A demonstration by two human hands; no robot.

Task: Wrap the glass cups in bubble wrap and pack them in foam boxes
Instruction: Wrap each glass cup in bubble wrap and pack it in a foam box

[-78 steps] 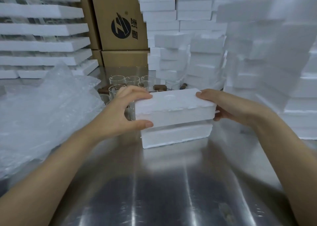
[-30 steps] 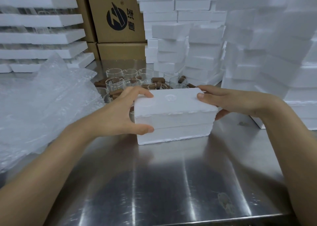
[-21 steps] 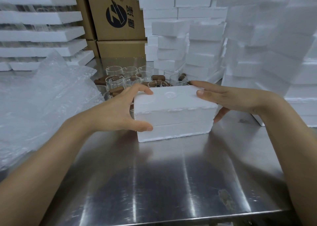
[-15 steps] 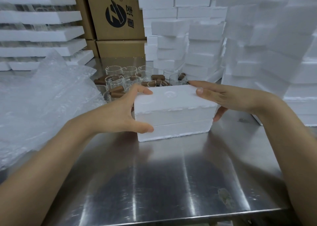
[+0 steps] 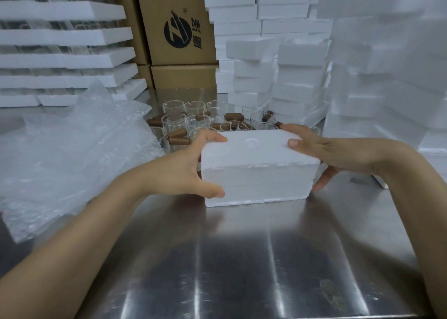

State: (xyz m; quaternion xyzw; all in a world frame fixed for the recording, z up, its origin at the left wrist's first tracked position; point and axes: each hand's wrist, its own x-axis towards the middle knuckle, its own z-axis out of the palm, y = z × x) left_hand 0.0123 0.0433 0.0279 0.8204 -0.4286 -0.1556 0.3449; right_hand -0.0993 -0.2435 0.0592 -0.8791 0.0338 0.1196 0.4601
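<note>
Head view. The tabletop [image 5: 242,265] is brushed stainless steel with streaked reflections and a small scuff near its right front edge. A closed foam box [image 5: 257,171] rests on the tabletop at centre; its lid and base meet at a horizontal seam. All positions below are given relative to this foam box.

The left hand [image 5: 183,171] is clamped on the left end, thumb on the front face, fingers over the top edge. The right hand [image 5: 321,154] is clamped on the right end, fingers on the top, thumb down the side.

Directly behind the box stand the glass cups [image 5: 196,117], upright and unwrapped, with brown handles. To the left lies a loose pile of bubble wrap [image 5: 72,154] on the tabletop. Behind and to the right rise stacks of foam boxes [image 5: 297,76]; a taller, blurred foam stack [image 5: 387,76] stands at the far right. Behind and to the left are flat foam trays [image 5: 63,57] stacked in layers. Behind the cups stand cardboard cartons [image 5: 179,28], the upper one printed with a dark round logo.
</note>
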